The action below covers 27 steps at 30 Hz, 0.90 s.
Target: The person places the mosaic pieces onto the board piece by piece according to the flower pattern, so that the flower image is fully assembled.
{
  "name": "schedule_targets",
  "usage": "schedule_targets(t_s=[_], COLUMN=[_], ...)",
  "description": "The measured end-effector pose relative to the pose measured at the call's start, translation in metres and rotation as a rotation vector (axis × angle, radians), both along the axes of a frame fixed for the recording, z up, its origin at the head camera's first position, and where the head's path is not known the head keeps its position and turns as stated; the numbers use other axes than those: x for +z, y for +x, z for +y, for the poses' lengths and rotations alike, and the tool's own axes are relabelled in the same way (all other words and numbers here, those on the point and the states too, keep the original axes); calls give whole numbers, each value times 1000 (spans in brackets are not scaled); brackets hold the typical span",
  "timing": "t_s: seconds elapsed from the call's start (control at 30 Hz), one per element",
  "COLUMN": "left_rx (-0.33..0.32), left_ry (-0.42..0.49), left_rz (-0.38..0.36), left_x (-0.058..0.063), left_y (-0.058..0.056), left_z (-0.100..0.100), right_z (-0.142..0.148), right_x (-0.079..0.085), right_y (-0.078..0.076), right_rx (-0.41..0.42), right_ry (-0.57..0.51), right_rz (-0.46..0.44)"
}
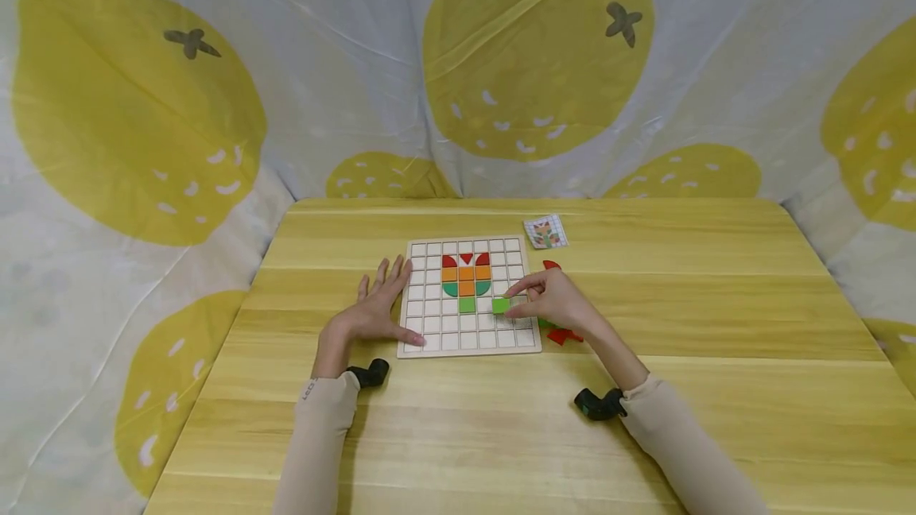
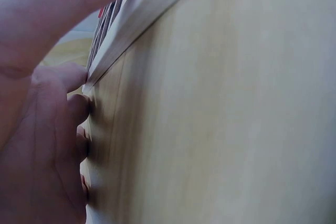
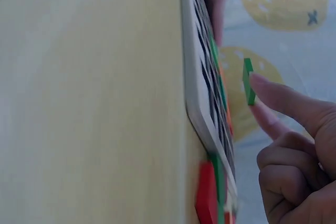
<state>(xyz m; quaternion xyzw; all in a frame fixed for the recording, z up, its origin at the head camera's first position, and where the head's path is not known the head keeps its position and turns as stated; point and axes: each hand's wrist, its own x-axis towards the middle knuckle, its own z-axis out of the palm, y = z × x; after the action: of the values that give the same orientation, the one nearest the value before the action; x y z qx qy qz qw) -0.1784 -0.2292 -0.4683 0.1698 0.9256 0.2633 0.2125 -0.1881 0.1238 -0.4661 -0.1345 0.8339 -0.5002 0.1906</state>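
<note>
A wooden grid board lies on the table, with red, orange, green and teal pieces set in its squares in a tulip-like pattern. Between thumb and index finger, my right hand pinches a light green square tile above the board's right half. The right wrist view shows this green tile held clear of the board, the other fingers curled in. My left hand rests at the board's left edge with fingers spread, its thumb on the lower left corner. Another light green square sits below the orange column.
A small pattern card lies beyond the board's upper right corner. Loose red pieces and green ones lie by the board's right edge, partly under my right hand. A lemon-print cloth hangs behind the wooden table.
</note>
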Motion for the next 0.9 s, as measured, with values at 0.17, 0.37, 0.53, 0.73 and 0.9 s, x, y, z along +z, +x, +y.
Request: schedule_targets(t_s=[0.17,0.37,0.53,0.73,0.9], left_rx=[1,5,11,8,8], left_ry=[-6,-2,4,2,4], left_rz=[8,4,4,5,4], left_x=[0,1,1,2,2], left_y=[0,0,1,1,1], left_z=[0,0,0,0,1], right_z=[-25,-41,-42,-38,-40], right_x=[-4,-6,-7,-12,-11], right_y=[4,8,7,3,3], right_rx=[53,70,77,128,131], right_ry=[-5,36,39,-2,-9], right_rz=[37,50,48,20,4])
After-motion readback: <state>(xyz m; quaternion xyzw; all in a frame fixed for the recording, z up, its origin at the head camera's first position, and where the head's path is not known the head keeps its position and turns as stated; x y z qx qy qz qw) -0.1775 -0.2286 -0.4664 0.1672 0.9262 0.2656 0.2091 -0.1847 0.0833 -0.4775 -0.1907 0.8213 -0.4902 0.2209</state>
